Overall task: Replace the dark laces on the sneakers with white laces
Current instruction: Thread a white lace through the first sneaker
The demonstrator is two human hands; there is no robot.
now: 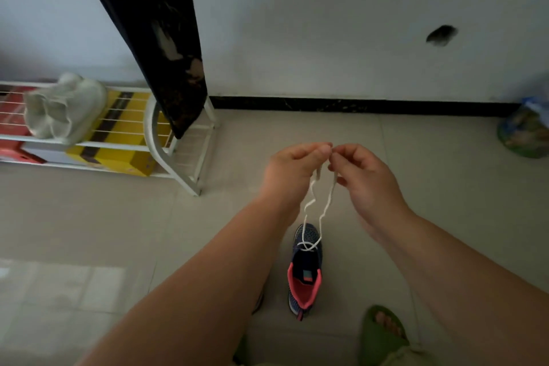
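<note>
rack: white metal wire shoe rack (166,154) far left against the wall; on it a pale cream fabric shoe (64,110), under it yellow and red cardboard boxes (118,154).
cloth: dark patterned cloth (157,38) hangs down over the rack's right end.
floor: beige tiled floor (89,232), black skirting along the far wall.
left hand: left hand (292,171) raised mid-frame, fingertips curled together, pinching one end of the lace.
lace: thin white cord shoelace (325,211), two strands run from the fingertips down to the shoe, crossed once at the lowest eyelets; both ends brought together up top, hands nearly touching.
sneaker: navy knit sneaker with coral-pink lining (306,267) stands on the floor below and between the hands, toe pointing far, heel near.
right hand: right hand (365,178) just right of the left, fingers curled, pinching the other lace end.
slipper: green rubber slipper on a foot (383,333), near right.
bag: coloured plastic bag (525,131) far right by the wall, blurred.
progress: early to middle, by my read. No dark lace visible on this sneaker; white one through the bottom row only, ends seem to be getting evened.
left to do: upper eyelets, tying off. Second sneaker mostly hidden behind the left forearm, its state cannot be told.
</note>
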